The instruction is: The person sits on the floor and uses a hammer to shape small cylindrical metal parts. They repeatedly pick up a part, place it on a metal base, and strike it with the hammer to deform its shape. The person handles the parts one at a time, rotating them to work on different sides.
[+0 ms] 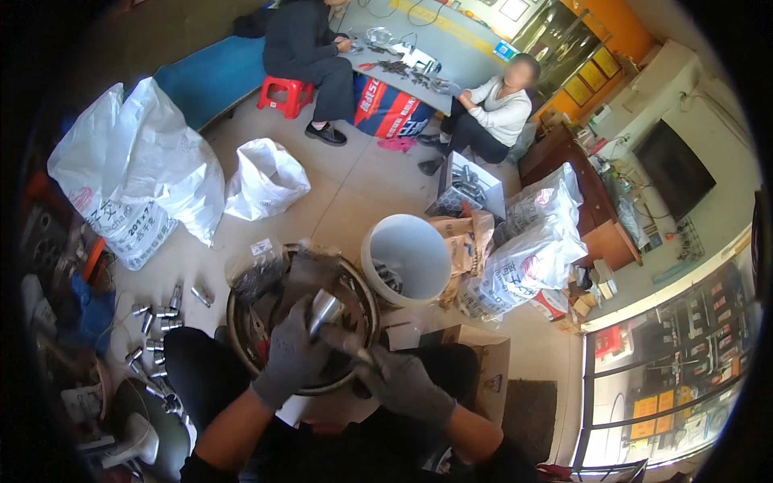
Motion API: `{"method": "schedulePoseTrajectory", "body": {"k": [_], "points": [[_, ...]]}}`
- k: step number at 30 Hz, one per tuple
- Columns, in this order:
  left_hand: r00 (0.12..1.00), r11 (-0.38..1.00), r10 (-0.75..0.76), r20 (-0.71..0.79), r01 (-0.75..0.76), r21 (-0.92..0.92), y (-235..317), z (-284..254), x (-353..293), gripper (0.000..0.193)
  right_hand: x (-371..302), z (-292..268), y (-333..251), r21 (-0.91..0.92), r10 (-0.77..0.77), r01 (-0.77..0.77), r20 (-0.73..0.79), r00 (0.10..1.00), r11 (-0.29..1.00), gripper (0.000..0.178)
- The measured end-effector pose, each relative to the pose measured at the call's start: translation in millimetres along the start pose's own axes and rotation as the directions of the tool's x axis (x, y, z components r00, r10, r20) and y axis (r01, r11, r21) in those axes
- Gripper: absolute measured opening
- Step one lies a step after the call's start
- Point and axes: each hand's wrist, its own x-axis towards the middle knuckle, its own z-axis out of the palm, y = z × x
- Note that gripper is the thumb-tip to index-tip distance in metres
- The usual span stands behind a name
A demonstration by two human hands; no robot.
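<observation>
My left hand [288, 350], in a grey glove, is closed around a shiny metal cylinder [325, 309] held over a round basin [373, 299]. In its grey glove, my right hand [409, 388] is closed on a short rod-like tool [352, 348], blurred, whose far end reaches the left hand and the cylinder. Inside the basin lie pliers [259, 328] and a dark flat piece [310, 272]. A clear plastic bag [251, 278] hangs at its left rim. Several similar metal cylinders [170, 312] lie on the floor to the left.
A white bucket [435, 241] with metal parts inside stands just beyond the basin. White woven sacks [153, 173] are at the left, more [527, 270] at the right. Two people [310, 56] [491, 109] sit at a low table [439, 102] covered with small parts.
</observation>
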Motion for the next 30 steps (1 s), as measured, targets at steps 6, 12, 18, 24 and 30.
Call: {"method": "schedulePoseTrajectory", "body": {"k": [6,12,18,24,30], "points": [[0.998,0.99,0.037,-0.048,-0.03,0.14,-10,4,-1,0.053,-4,0,-4,0.164,-0.035,0.052,-0.103,0.994,0.985,0.028],[0.991,0.985,-0.131,-0.031,0.126,-0.122,-11,2,1,0.055,-8,-4,-9,0.393,0.15,-0.112,-0.066,0.986,0.912,0.025],[0.993,0.983,-0.119,-0.024,0.114,-0.142,-12,-2,2,0.06,4,2,-27,0.207,-0.315,0.369,-0.251,0.915,0.906,0.025],[0.994,0.98,-0.111,-0.007,0.109,-0.168,-12,0,0,0.061,17,-1,-39,-0.231,-0.098,0.088,-0.033,0.995,0.969,0.03],[0.992,0.981,-0.128,-0.013,0.125,-0.149,-13,-2,-1,0.068,20,-9,-48,-0.016,-0.038,0.038,0.043,0.998,0.999,0.043]]}}
